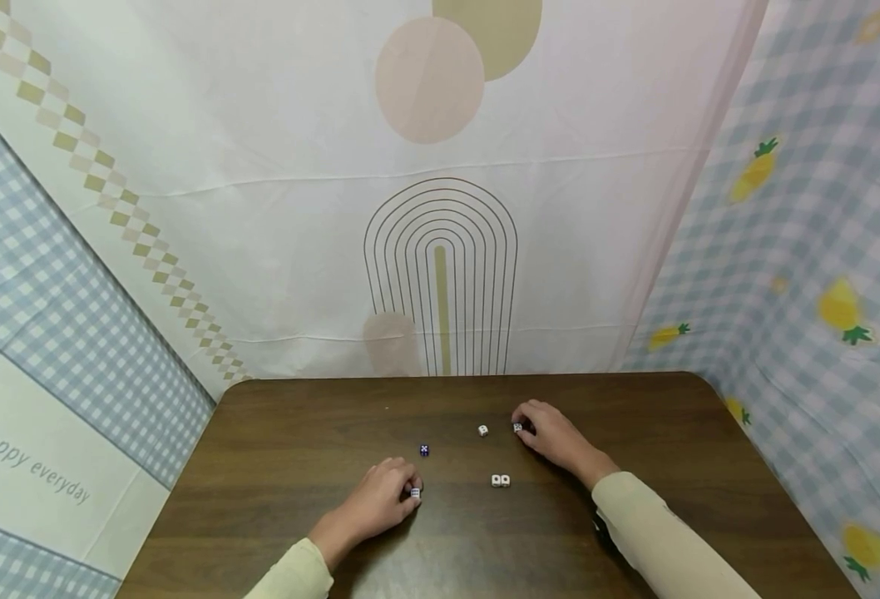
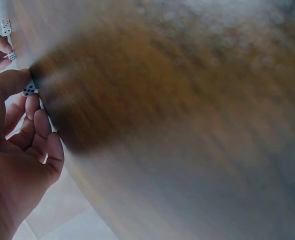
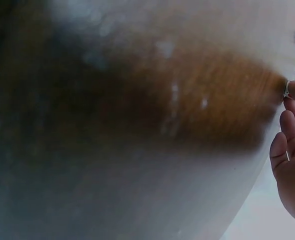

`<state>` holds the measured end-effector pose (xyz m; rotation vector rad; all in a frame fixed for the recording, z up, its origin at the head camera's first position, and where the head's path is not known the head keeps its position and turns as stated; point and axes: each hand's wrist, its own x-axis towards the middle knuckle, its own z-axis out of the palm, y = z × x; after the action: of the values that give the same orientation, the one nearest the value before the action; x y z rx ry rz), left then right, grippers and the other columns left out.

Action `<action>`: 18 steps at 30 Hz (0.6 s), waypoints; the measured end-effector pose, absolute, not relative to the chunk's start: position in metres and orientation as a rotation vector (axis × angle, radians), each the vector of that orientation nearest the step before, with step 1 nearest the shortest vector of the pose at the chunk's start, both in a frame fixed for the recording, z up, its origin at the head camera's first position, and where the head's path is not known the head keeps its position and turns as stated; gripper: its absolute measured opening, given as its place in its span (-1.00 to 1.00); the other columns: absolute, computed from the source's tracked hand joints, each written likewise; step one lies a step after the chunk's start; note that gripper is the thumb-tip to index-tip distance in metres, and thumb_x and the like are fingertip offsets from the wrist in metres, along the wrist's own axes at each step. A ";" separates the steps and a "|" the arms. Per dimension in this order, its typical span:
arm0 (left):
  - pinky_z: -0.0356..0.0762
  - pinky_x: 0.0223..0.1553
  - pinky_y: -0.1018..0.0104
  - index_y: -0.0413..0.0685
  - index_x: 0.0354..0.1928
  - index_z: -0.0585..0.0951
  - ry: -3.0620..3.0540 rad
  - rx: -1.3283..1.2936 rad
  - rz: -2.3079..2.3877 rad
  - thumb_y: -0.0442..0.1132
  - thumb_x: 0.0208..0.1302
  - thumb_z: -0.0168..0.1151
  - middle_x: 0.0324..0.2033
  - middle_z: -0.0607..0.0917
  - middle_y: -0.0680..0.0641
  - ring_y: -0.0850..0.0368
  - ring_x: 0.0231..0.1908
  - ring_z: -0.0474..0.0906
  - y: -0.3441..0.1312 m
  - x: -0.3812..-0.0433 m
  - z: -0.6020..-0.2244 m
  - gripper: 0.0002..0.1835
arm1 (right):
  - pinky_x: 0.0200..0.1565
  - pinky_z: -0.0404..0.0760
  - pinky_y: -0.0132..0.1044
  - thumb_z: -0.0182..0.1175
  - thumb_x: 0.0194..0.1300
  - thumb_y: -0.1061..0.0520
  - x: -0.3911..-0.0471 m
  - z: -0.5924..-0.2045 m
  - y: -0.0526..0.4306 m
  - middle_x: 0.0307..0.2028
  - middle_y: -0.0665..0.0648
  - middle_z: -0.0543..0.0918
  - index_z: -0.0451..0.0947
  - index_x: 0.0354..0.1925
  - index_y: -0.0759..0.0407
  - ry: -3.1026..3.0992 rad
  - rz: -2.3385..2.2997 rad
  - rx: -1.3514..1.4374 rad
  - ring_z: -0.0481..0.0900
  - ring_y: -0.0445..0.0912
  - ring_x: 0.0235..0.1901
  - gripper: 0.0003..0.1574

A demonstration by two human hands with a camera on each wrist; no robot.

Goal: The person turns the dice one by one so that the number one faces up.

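Low on the left of the head view, my left hand (image 1: pixel 380 497) pinches a white die (image 1: pixel 415 493) between thumb and fingertips; its dark dots face the left wrist camera (image 2: pixel 29 90). Further back on the right, my right hand (image 1: pixel 557 438) pinches another white die (image 1: pixel 517 427), mostly covered by the thumb in the right wrist view. A dark blue die (image 1: pixel 424 450) lies just beyond the left hand. One white die (image 1: pixel 482 431) sits left of the right hand's fingertips. Nearer me, a pair of white dice (image 1: pixel 500 481) lies side by side, apparently touching.
Everything lies on a dark brown wooden table (image 1: pixel 298 433) with rounded far corners. A pale patterned cloth (image 1: pixel 283 266) hangs behind its far edge. Blue checked cloths hang at the left and at the right (image 1: pixel 784 249).
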<state>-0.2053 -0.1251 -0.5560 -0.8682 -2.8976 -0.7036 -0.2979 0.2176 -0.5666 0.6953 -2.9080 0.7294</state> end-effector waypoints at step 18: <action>0.34 -0.25 0.31 0.10 -0.36 0.59 -2.881 -0.879 -0.689 -0.24 0.14 0.45 -0.43 0.51 0.16 0.28 -0.31 0.39 -0.125 -0.206 -0.560 -0.83 | -0.14 0.58 -0.20 0.37 0.28 0.24 -0.298 -0.562 0.219 -0.27 -0.04 0.57 0.65 -0.22 0.08 -2.900 0.710 0.733 0.51 -0.17 -0.25 -0.88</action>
<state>-0.2063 -0.1252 -0.5597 -0.8786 -2.8812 -0.6889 -0.2981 0.2187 -0.5616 0.7335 -2.9003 0.7099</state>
